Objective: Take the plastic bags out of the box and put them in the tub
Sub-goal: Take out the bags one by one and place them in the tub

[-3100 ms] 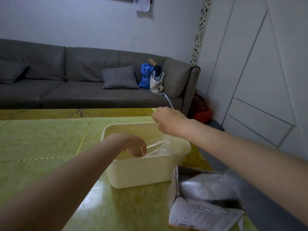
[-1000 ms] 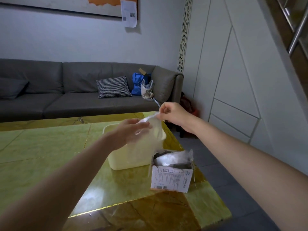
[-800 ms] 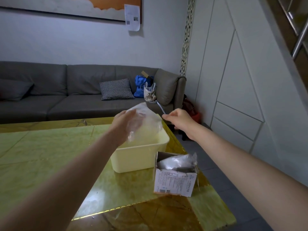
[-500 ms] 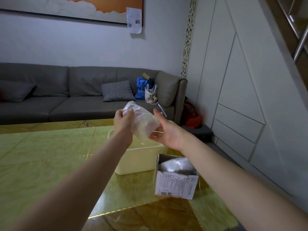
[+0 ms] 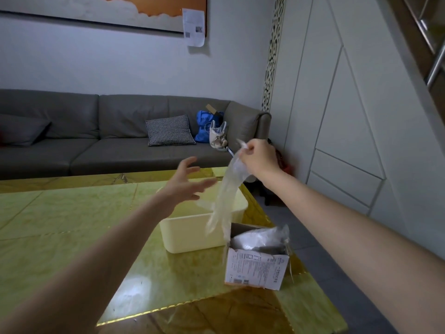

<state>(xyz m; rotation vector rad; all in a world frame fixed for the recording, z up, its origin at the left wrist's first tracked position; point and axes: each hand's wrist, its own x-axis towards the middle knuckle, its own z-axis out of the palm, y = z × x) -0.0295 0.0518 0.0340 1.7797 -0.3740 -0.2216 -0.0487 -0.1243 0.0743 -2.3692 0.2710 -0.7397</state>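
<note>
head view: right hand (image 5: 258, 157) pinching clear plastic bag (image 5: 225, 201), dangling over cream tub (image 5: 190, 233); left hand (image 5: 186, 186) spread, holding nothing. more bags (image 5: 258, 238) in open box (image 5: 256, 267) at tub's 4 o'clock on worktop (image 5: 72, 225).

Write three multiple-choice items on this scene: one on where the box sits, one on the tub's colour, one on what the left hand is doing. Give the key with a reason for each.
1. Where does the box stand?
A. inside the tub
B. on the table beside the tub, nearer the camera
C. on the sofa

2. What colour is the tub?
A. pale cream
B. blue
C. black

3. What is the left hand doing?
A. gripping the box
B. pinching the bag
C. open, fingers spread, holding nothing

Key:
1 B: the box sits on the table, right at the tub's near corner.
2 A: the tub's walls are pale cream.
3 C: only the right hand pinches the plastic bag, which hangs down over the tub.
</note>
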